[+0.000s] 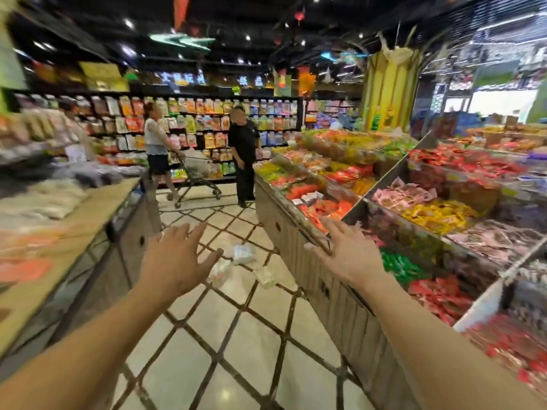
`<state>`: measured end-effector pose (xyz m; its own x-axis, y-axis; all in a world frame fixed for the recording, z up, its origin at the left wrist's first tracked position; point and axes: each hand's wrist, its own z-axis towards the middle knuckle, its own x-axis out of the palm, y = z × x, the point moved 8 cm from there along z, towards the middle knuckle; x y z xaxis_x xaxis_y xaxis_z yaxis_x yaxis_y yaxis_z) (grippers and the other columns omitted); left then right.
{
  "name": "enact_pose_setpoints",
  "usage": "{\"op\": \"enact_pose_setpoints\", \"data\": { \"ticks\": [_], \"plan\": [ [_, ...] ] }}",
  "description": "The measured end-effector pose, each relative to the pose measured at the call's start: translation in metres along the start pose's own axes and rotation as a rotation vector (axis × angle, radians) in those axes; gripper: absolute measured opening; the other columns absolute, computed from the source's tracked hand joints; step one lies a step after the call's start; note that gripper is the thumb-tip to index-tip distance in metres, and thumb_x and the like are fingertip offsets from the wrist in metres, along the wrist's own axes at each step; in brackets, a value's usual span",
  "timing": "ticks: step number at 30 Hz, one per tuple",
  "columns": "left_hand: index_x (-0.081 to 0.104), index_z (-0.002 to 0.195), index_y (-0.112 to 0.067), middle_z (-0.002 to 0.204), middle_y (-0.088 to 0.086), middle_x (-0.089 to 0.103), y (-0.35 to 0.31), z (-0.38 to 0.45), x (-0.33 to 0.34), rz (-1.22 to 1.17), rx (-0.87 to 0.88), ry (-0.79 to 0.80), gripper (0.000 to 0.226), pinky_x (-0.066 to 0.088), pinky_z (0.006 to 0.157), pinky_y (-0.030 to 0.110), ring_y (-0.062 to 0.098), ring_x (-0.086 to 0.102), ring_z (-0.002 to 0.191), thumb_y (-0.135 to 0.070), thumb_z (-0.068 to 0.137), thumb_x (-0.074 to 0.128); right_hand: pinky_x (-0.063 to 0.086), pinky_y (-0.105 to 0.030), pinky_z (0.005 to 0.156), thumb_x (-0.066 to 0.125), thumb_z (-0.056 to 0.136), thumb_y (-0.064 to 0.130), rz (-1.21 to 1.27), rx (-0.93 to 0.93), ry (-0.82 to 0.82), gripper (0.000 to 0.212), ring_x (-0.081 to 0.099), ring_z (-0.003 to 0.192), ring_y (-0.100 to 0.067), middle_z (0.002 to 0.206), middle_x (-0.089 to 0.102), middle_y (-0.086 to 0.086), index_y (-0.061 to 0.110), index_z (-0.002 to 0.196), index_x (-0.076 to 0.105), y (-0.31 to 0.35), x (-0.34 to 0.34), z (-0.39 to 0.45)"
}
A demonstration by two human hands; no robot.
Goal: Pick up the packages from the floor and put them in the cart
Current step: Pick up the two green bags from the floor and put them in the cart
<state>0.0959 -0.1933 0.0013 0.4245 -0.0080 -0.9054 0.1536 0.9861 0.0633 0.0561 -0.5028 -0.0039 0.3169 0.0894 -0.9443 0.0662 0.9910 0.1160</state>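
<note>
Grip: left hand (174, 261), right hand (346, 253) both spread, empty | three packages (242, 253) on floor (251, 335)

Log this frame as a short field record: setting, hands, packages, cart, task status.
setting: shop aisle between candy bins and a counter
left hand: open, fingers spread, holds nothing
right hand: open, holds nothing
packages: about three pale ones on the tiled floor, ahead of both hands, untouched
cart: one far down the aisle, held by another shopper
bystander: stands beside that cart
task status: nothing picked up yet
</note>
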Motion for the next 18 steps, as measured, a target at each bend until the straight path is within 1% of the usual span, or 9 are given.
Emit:
{"op": "enact_pose_setpoints", "data": {
  "ticks": [2, 4, 6, 7, 8, 10, 13, 15, 18],
  "plan": [
    [0.037, 0.162, -0.032, 0.158, 0.003, 0.053, 0.027, 0.017, 0.019, 0.022, -0.046, 0.007, 0.086, 0.041, 0.117, 0.046, 0.026, 0.048, 0.145, -0.082, 0.093, 0.028, 0.042, -0.049, 0.117, 0.034, 0.099, 0.077, 0.005, -0.034, 0.013, 0.084, 0.032, 0.155, -0.029, 0.173, 0.028, 0.001, 0.033, 0.168, 0.017, 0.027, 0.013, 0.032],
    [0.039, 0.161, -0.032, 0.156, 0.002, 0.055, 0.047, 0.036, 0.039, 0.035, -0.07, 0.013, 0.088, 0.044, 0.114, 0.047, 0.025, 0.05, 0.143, -0.083, 0.091, 0.024, 0.038, -0.047, 0.119, 0.033, 0.1, 0.077, 0.011, -0.071, 0.02, 0.083, 0.03, 0.157, -0.027, 0.173, 0.028, 0.001, 0.032, 0.168, 0.017, 0.048, 0.03, 0.065],
    [0.037, 0.161, -0.032, 0.155, 0.0, 0.056, 0.062, 0.062, 0.063, 0.047, -0.081, 0.027, 0.084, 0.044, 0.113, 0.047, 0.024, 0.051, 0.142, -0.081, 0.094, 0.027, 0.037, -0.051, 0.121, 0.028, 0.097, 0.08, 0.017, -0.088, 0.023, 0.085, 0.028, 0.158, -0.026, 0.173, 0.027, 0.003, 0.035, 0.168, 0.016, 0.061, 0.05, 0.101],
    [0.037, 0.16, -0.032, 0.154, 0.0, 0.056, 0.068, 0.078, 0.075, 0.05, -0.087, 0.033, 0.081, 0.044, 0.113, 0.046, 0.023, 0.051, 0.142, -0.08, 0.095, 0.027, 0.038, -0.053, 0.121, 0.03, 0.097, 0.08, 0.026, -0.092, 0.031, 0.084, 0.028, 0.158, -0.028, 0.173, 0.027, 0.004, 0.037, 0.167, 0.016, 0.065, 0.062, 0.12],
    [0.038, 0.16, -0.033, 0.153, -0.001, 0.056, 0.073, 0.095, 0.086, 0.058, -0.093, 0.037, 0.08, 0.044, 0.113, 0.046, 0.023, 0.052, 0.141, -0.08, 0.095, 0.028, 0.038, -0.054, 0.12, 0.034, 0.098, 0.078, 0.038, -0.1, 0.037, 0.082, 0.029, 0.157, -0.029, 0.173, 0.027, 0.004, 0.037, 0.167, 0.015, 0.068, 0.073, 0.141],
    [0.04, 0.159, -0.033, 0.154, 0.0, 0.057, 0.08, 0.132, 0.108, 0.073, -0.11, 0.04, 0.08, 0.044, 0.114, 0.046, 0.023, 0.052, 0.141, -0.08, 0.095, 0.026, 0.038, -0.052, 0.12, 0.037, 0.099, 0.075, 0.051, -0.111, 0.04, 0.081, 0.031, 0.156, -0.03, 0.173, 0.027, 0.003, 0.037, 0.167, 0.014, 0.071, 0.097, 0.184],
    [0.042, 0.157, -0.03, 0.152, 0.003, 0.059, 0.085, 0.193, 0.14, 0.063, -0.127, 0.06, 0.082, 0.045, 0.113, 0.047, 0.026, 0.055, 0.139, -0.08, 0.094, 0.026, 0.04, -0.049, 0.119, 0.036, 0.099, 0.077, 0.039, -0.133, 0.044, 0.084, 0.031, 0.156, -0.027, 0.172, 0.028, 0.001, 0.035, 0.168, 0.014, 0.07, 0.129, 0.253],
    [0.043, 0.156, -0.029, 0.148, 0.004, 0.061, 0.086, 0.233, 0.16, 0.07, -0.116, 0.063, 0.08, 0.047, 0.111, 0.048, 0.027, 0.057, 0.136, -0.079, 0.095, 0.027, 0.038, -0.049, 0.12, 0.035, 0.099, 0.077, 0.053, -0.147, 0.083, 0.084, 0.028, 0.157, -0.029, 0.173, 0.027, 0.0, 0.034, 0.168, 0.014, 0.067, 0.153, 0.299],
    [0.043, 0.158, -0.025, 0.149, 0.005, 0.06, 0.089, 0.288, 0.188, 0.076, -0.103, 0.071, 0.08, 0.046, 0.108, 0.047, 0.028, 0.056, 0.136, -0.075, 0.097, 0.03, 0.042, -0.049, 0.115, 0.036, 0.099, 0.076, 0.071, -0.162, 0.09, 0.083, 0.033, 0.153, -0.03, 0.17, 0.032, 0.0, 0.033, 0.167, 0.017, 0.064, 0.183, 0.361]
  ]
}}
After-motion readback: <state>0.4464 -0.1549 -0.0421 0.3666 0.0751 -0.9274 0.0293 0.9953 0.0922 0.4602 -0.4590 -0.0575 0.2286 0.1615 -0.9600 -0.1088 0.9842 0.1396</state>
